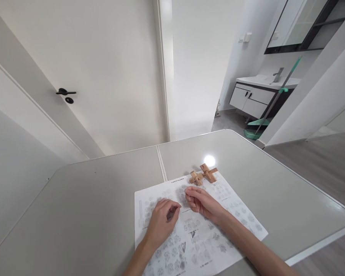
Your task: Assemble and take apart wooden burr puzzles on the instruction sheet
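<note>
A large printed paper sheet (pixel 199 245) with rows of small grey drawings lies on the table under both my hands. My left hand (pixel 163 217) rests on its left part, fingers curled and thumb close to the index finger, with nothing visible in the grip. Just right of it, my right hand (pixel 201 201) is turned on its side over the upper middle of the sheet. Its fingers are bent in to the thumb, and no object shows between them. Beyond its fingertips, at the sheet's far edge, sit a small wooden interlocking puzzle (pixel 196 178) and a larger cross-shaped wooden puzzle (pixel 209 173), close together.
The grey table (pixel 89 214) has a pale rim and a seam across it. Behind it stands a white door (pixel 112 76) with a black handle (pixel 65 92). To the right, a washroom holds a sink cabinet (pixel 251 100) and a green dustpan (pixel 253 134).
</note>
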A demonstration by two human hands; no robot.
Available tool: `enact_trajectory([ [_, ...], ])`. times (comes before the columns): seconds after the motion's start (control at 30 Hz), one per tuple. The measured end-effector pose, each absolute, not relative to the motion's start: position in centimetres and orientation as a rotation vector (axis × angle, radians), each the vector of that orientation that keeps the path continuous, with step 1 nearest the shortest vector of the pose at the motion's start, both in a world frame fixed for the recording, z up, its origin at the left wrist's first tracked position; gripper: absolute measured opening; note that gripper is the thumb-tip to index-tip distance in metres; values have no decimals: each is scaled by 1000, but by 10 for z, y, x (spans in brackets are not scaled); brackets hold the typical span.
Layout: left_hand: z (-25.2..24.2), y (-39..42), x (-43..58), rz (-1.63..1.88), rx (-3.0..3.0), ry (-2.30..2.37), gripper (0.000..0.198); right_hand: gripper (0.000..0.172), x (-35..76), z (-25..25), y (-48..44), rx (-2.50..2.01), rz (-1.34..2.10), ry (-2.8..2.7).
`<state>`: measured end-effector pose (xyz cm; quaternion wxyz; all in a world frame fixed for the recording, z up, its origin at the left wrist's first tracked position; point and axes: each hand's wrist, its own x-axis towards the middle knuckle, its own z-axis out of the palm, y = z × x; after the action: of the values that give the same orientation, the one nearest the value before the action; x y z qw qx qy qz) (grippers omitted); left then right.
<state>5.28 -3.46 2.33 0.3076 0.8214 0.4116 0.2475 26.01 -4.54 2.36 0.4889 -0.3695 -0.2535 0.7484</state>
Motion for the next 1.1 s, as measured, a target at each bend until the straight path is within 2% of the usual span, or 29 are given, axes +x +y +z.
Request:
enact_trajectory([
  [1.1,23,-36,54,688,2182,1096,16,39,263,16,-44,-832,1824,-526],
])
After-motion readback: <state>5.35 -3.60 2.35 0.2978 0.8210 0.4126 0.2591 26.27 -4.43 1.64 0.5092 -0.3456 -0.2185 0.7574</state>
